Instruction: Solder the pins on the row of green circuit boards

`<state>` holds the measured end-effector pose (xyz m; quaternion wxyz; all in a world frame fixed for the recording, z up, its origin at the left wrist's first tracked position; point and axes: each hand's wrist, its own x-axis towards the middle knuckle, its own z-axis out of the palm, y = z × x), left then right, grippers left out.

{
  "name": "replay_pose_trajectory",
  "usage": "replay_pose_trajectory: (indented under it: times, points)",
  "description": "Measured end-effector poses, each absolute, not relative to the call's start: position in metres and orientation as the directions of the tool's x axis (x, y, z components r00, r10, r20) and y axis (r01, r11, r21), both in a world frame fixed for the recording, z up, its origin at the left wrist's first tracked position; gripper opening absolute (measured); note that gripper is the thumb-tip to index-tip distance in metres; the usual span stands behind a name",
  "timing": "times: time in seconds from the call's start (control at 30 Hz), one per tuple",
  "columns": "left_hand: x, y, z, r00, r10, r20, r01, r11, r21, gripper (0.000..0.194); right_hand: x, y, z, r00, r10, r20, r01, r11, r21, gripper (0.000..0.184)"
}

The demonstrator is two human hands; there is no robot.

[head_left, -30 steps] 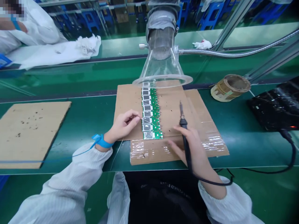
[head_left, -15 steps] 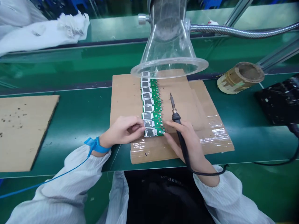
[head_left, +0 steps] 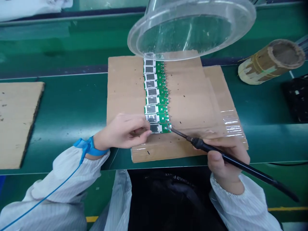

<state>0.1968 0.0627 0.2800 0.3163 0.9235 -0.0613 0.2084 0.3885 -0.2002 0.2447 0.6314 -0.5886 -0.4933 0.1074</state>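
Note:
Several green circuit boards with grey screens lie in a column on a cardboard sheet. My left hand has its thumb and fingers closed at the left end of the nearest circuit board. A blue wrist strap with a cord circles that wrist. In my right hand is a black soldering iron, held like a pen and pointing left. Its tip meets the right end of the nearest board, at the solder pads; whether it touches them is too small to tell.
A clear fume hood hangs over the far end of the boards. To the right stand a tilted brown cylindrical holder and a black object. Another cardboard sheet lies at left, and white plastic lies behind.
My right hand has moved right, away from the board, and swung the soldering iron from pointing away to pointing left at the nearest board. My left hand stays at the board; the view has shifted.

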Motion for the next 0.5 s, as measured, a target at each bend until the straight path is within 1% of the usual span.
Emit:
replay_pose_trajectory:
  times: [0.07, 0.1, 0.23, 0.37, 0.5]
  points:
    - [0.197, 0.063, 0.281, 0.911, 0.016, 0.411, -0.236, -0.798, 0.555, 0.011, 0.388, -0.198, 0.246, 0.489, 0.717, 0.497, 0.447, 0.284, -0.848, 0.013]
    - [0.197, 0.063, 0.281, 0.913, 0.018, 0.407, -0.232, -0.798, 0.556, 0.011, 0.388, -0.196, 0.247, 0.465, 0.726, 0.506, 0.460, 0.291, -0.839, 0.012]
    - [0.197, 0.063, 0.281, 0.914, 0.015, 0.404, -0.227, -0.807, 0.544, 0.011, 0.390, -0.189, 0.254, 0.328, 0.770, 0.547, 0.522, 0.335, -0.785, 0.023]
    - [0.197, 0.063, 0.282, 0.913, -0.002, 0.408, -0.235, -0.821, 0.520, 0.011, 0.391, -0.187, 0.255, 0.296, 0.793, 0.533, 0.551, 0.314, -0.773, 0.029]
    - [0.196, 0.063, 0.282, 0.916, -0.002, 0.401, -0.227, -0.827, 0.514, 0.011, 0.390, -0.187, 0.255, 0.278, 0.807, 0.521, 0.586, 0.287, -0.758, 0.029]
